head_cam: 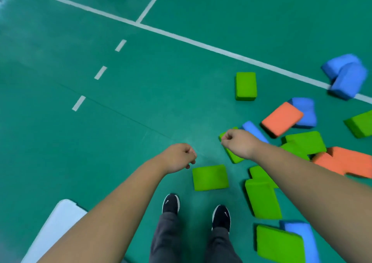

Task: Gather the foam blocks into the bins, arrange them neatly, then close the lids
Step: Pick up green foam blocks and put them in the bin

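With fingers being held curled and empty on the left hand (179,158) and right hand (237,143), the near green block (210,177) is being risked underfoot.

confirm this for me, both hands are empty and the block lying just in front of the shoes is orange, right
Not quite. The block just in front of the shoes is green, not orange, as the head view shows. The rest holds: the left hand and right hand are both empty, fingers curled.
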